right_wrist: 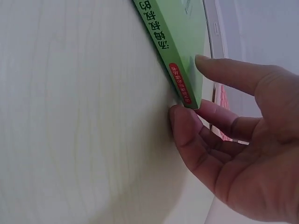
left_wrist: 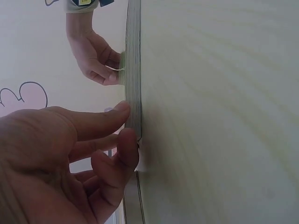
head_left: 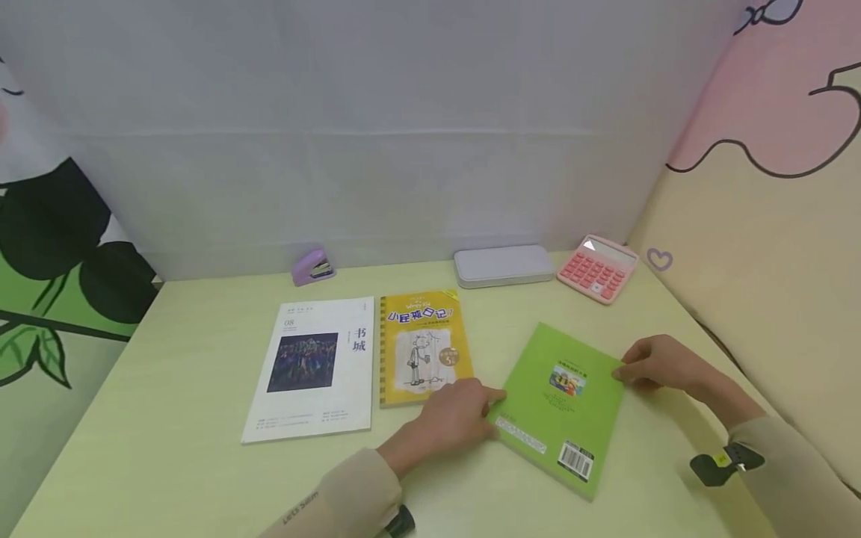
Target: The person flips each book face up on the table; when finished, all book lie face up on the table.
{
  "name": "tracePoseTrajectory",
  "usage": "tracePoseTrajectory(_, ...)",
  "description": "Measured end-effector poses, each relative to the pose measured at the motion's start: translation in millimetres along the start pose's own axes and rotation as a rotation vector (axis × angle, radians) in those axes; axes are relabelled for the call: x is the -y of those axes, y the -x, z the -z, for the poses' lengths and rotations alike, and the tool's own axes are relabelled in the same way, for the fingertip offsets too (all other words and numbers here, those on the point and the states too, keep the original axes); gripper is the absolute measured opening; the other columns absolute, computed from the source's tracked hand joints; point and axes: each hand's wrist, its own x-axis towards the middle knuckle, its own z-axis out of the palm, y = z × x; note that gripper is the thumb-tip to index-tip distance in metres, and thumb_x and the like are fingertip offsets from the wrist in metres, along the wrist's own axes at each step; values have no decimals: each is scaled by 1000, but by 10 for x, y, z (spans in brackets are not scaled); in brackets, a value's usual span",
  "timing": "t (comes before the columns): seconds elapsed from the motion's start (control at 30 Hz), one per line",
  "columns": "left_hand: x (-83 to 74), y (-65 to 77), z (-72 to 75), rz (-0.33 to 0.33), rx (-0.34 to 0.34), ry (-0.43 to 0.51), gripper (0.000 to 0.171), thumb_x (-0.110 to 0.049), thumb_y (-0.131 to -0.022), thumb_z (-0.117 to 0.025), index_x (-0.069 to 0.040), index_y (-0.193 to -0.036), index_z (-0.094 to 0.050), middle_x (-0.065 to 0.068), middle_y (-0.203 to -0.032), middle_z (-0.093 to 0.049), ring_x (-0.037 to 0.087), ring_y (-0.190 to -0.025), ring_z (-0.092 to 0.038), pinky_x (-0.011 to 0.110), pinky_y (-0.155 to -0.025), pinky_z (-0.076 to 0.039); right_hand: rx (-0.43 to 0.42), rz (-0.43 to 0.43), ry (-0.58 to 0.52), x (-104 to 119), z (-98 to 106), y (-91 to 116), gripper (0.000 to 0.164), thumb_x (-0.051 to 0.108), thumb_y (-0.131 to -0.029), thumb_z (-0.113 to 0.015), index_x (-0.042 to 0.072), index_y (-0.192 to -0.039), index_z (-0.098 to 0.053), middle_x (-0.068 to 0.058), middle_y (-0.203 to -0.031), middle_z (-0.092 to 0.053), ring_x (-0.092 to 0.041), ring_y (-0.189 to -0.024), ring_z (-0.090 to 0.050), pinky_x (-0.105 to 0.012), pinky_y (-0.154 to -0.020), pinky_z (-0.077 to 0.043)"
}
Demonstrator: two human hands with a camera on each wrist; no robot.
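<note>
A green book (head_left: 561,407) lies askew on the table, its back cover with a small picture and a barcode facing up. At its left edge my left hand (head_left: 452,418) holds it, with the thumb (left_wrist: 122,106) against the page edge (left_wrist: 134,60) in the left wrist view. On the opposite side my right hand (head_left: 655,364) grips the upper right corner. The right wrist view shows the thumb (right_wrist: 210,65) on the cover and curled fingers at the end of the spine (right_wrist: 170,60), which has a red label.
Left of the green book lie a yellow comic-style book (head_left: 424,347) and a white magazine (head_left: 312,370). Along the back stand a purple stapler (head_left: 312,267), a pale grey case (head_left: 503,266) and a pink calculator (head_left: 599,269). A white cloth (head_left: 377,149) hangs behind the table.
</note>
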Motion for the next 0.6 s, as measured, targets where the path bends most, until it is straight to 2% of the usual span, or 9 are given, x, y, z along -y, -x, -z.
tracePoseTrajectory(0.1,-19,5,-14,-1,11,-5,60,-22,-87,-85,-19,-144,-67,-6,-66,-48,8,-64,-42,22,-57,-35,8,-13,-39,-27,13,28,33,29,-99,-73,-2,-105,-69,-6,-95,-71,-18,-85,-66,-31,-74,-58)
tracePoseTrajectory(0.2,-39,12,-11,-5,17,-13,61,-22,-87,-86,-19,-145,-66,-6,-69,-51,8,-65,-45,22,-59,-38,25,-5,-131,-55,54,42,33,30,-103,-68,-4,-106,-68,-6,-94,-72,-17,-85,-69,-31,-78,-60)
tracePoseTrajectory(0.4,-35,7,25,-13,20,-23,60,-21,-87,-85,-18,-144,-66,-6,-73,-55,8,-69,-48,21,-62,-41,64,121,-355,-169,186,67,32,15,-111,-52,-12,-123,-63,-3,-98,-74,-15,-86,-73,-30,-81,-63)
tracePoseTrajectory(0.53,-20,15,38,-19,19,-25,60,-21,-87,-85,-18,-144,-67,-7,-73,-54,8,-70,-48,21,-62,-41,119,202,-470,-276,227,58,27,7,-110,-52,2,-129,-70,1,-104,-76,-15,-88,-74,-30,-83,-63)
tracePoseTrajectory(0.6,-16,22,40,-21,21,-20,60,-21,-87,-85,-17,-144,-66,-6,-72,-54,8,-69,-47,21,-62,-40,156,246,-526,-326,220,41,31,3,-109,-52,11,-131,-72,2,-106,-75,-14,-91,-74,-30,-85,-63)
